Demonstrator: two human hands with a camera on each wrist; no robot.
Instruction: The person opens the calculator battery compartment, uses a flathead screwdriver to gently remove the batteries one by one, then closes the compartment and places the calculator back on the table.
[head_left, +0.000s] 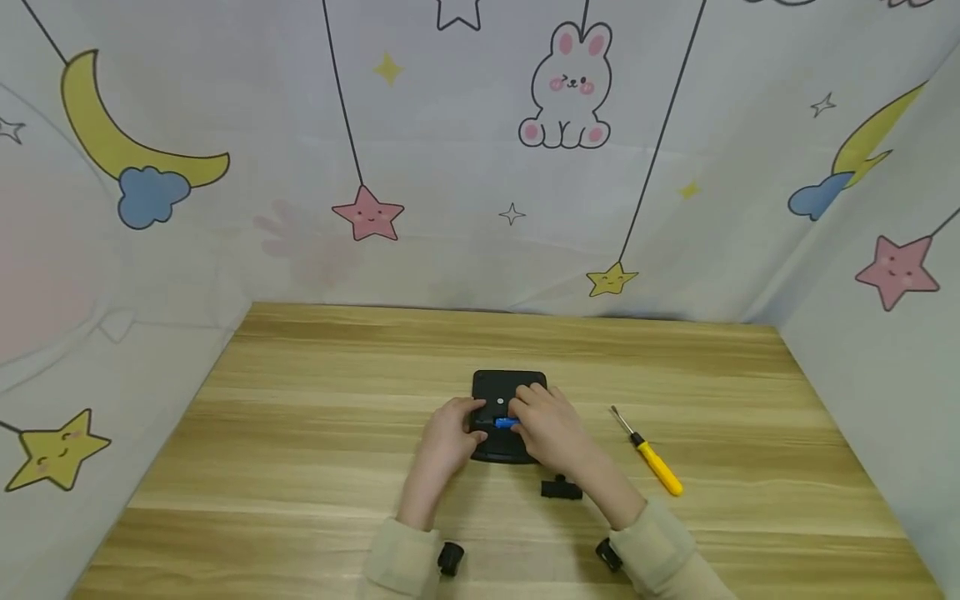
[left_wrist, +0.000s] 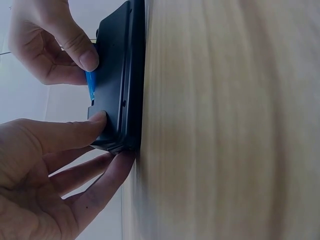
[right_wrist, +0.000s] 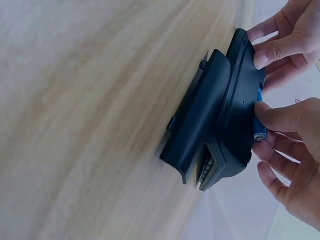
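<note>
A black calculator (head_left: pixel 495 385) lies face down on the wooden table, its back turned up. My left hand (head_left: pixel 447 429) holds its left edge, with the thumb on the back and other fingers along the side in the left wrist view. A blue battery (head_left: pixel 506 422) lies at the slot across the calculator's middle. My right hand (head_left: pixel 551 425) pinches this battery between thumb and fingers; one battery end (right_wrist: pixel 260 136) shows in the right wrist view. How deep the battery sits is hidden by the fingers. The black battery cover (head_left: pixel 561 489) lies apart, in front of the calculator.
A screwdriver (head_left: pixel 658 467) with a yellow handle lies to the right of my right hand. Black wrist cameras (head_left: pixel 451 558) sit at both sleeves. Behind the wooden table (head_left: pixel 315 375) hangs a white cloth (head_left: pixel 465 167) printed with stars, moons and a rabbit.
</note>
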